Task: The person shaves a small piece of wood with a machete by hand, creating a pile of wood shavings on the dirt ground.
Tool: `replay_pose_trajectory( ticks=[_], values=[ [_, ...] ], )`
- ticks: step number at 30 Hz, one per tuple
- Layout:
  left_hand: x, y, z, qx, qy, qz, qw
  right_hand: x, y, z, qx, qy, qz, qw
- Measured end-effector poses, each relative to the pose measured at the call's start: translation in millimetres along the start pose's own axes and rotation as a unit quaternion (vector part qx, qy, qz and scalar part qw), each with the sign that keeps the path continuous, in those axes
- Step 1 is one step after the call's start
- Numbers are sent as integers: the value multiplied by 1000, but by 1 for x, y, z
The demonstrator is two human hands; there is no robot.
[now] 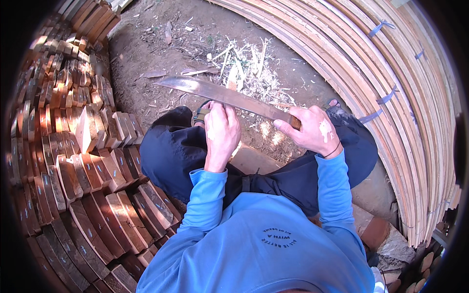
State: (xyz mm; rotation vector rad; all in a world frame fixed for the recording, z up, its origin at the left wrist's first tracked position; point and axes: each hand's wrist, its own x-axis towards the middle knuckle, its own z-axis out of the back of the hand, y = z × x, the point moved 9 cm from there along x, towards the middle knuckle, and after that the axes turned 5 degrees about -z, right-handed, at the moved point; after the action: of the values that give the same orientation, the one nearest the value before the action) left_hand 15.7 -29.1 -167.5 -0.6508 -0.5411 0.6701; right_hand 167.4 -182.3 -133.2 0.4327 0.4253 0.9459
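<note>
My right hand (315,131) is closed round the brown wooden handle (294,122) of a machete. Its long, scuffed metal blade (215,93) points left, crossing just beyond my left hand (222,131). The fingers of my left hand are curled shut on a strip of wood (232,84), whose pale end shows past the blade. The rest of that strip is mostly hidden by the hand and the blade. Both hands are above the gap between my bent knees.
Stacked cut boards (93,180) rise close on my left. Long bent wooden strips (391,122), tied with blue bands, curve along the right. Pale shavings (254,68) lie on the dirt ground (141,53) ahead. Stone blocks (391,244) stand at the lower right.
</note>
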Motion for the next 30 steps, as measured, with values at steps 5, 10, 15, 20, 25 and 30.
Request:
replay_pose_trajectory(
  ticks=[5, 10, 15, 20, 25, 30],
  values=[
    [1, -4, -2, 2, 16, -19, 1000, 2, -5, -9, -43, -21, -7, 999],
    [-6, -2, -21, 23, 120, 34, 992, 11, -8, -10, -86, -67, -52, 993],
    [-3, -12, -13, -63, 108, 78, 989, 33, -43, -3, -25, -71, -98, 992],
    [4, -13, -14, -85, 106, 104, 985, 15, -15, 2, 39, -8, -55, 998],
    [1, -4, -14, -62, 91, 103, 989, 1, -6, -9, 29, 57, -43, 997],
    [-2, 1, -16, -48, 87, 67, 993, 2, -12, -10, -28, -43, -4, 999]
  ],
)
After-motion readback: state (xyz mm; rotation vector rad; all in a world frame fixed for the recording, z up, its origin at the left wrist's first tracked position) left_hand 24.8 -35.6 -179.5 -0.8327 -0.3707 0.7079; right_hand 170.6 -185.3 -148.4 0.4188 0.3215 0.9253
